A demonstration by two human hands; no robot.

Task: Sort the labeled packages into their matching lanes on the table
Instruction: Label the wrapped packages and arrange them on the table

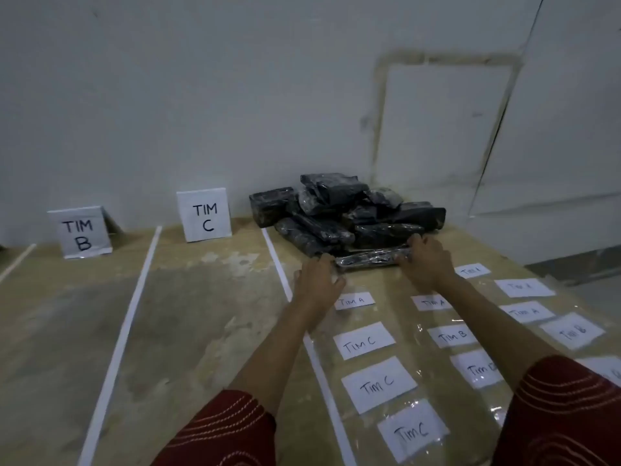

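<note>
Black plastic wrap, glossy, on every parcel in the pile of packages (346, 213), heaped at the far end of the table (201, 331) against the pale wall (235, 95), just right of a white tape line (289, 290).

And both arms out now! Left hand (317, 280) clamped on the left end of one flat package (371, 258), fingers curled over its edge, thumb spread wide. Right hand (428, 260) on the opposite end, fingers hooked round it, knuckles up. Held level between the two, right at the front foot of the pile, close against the parcels behind (lifted clear or resting on the surface, impossible to tell from this angle).

Over to the left, two white cards standing by the wall. TIM C sign (204, 216) upright in the lane next to the pile, between that tape line and another tape line (134, 297). TIM B sign (80, 233) one lane further left, tilted back a little. No packages in either lane.

Nearer, right of the first line, rows of paper slips flat on the table under shiny clear film. Tim A slip (354, 301) just beside the left wrist. Below it three Tim C slips (363, 341) in a column toward the near edge. More slips reading Tim A and Tim B further right, a few too blurred to read.

Dark red sleeves (228, 428) with pale stitched curves on both upper arms, low in view.
</note>
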